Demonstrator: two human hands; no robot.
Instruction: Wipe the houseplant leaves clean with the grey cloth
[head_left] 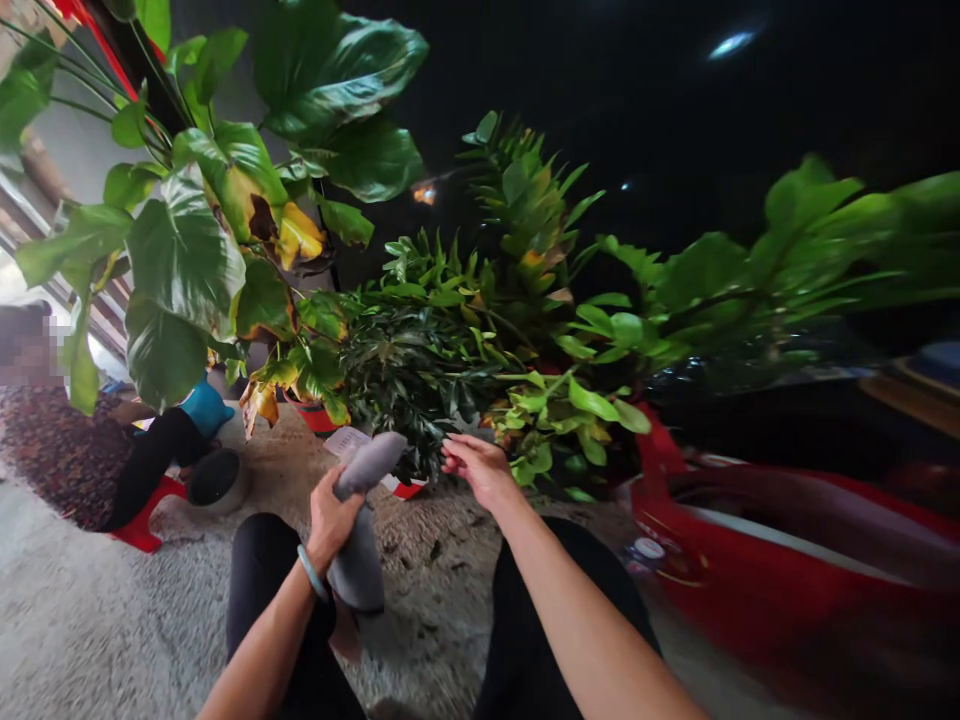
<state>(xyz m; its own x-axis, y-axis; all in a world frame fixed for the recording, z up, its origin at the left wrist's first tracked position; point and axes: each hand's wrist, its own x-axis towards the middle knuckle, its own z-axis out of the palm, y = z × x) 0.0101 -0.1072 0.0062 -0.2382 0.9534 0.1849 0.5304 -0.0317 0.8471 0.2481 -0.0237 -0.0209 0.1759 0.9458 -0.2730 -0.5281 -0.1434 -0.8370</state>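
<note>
Plainly gripped, grey cloth [377,460] within curled left fingers [346,508], end jutting above

grey tub [238,490] beside red stool [154,515]

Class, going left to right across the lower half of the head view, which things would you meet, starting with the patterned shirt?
Patterned shirt, red stool, tub, left hand holding a grey item, right hand, red bag.
</note>
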